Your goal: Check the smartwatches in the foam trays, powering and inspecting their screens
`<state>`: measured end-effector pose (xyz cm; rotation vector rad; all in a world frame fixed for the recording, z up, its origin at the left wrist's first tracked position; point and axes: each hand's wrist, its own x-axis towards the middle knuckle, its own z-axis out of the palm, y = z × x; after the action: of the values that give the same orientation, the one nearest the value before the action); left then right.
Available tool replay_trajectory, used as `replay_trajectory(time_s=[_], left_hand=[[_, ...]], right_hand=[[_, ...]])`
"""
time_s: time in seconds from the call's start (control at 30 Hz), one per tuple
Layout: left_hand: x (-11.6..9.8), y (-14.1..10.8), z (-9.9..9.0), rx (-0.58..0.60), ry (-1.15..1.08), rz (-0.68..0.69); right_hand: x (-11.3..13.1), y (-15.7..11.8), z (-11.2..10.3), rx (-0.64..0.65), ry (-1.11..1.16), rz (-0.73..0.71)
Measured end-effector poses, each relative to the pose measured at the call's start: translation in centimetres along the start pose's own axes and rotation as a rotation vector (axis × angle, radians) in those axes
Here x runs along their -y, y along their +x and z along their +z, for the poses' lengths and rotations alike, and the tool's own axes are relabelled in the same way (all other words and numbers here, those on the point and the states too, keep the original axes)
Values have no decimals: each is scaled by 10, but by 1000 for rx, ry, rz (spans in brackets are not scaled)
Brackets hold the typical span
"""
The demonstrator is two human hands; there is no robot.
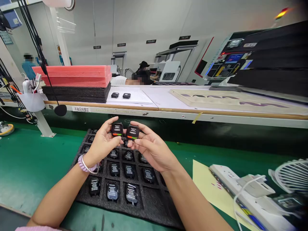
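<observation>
My left hand holds a small black watch-like device between thumb and fingers. Close beside it, my right hand grips a similar device. Both lit screens face me, with small text and a red, orange and green strip along the bottom. Below my hands a black foam tray lies on the green bench, its compartments holding several similar devices with white text on their screens, such as one at the front. My forearms hide parts of the tray.
Behind is a white shelf with red foam sheets, two black devices and a beige tray. A power strip, yellow paper and a fan are at right. People sit beyond.
</observation>
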<state>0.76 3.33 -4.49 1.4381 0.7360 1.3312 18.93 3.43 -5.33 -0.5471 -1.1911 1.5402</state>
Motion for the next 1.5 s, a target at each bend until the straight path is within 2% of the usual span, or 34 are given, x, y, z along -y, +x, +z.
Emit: replay_trajectory(time_s=[1.5], left_hand=[[5, 1, -3, 31, 39, 88]], right_hand=[[0, -2, -1, 7, -114, -95]])
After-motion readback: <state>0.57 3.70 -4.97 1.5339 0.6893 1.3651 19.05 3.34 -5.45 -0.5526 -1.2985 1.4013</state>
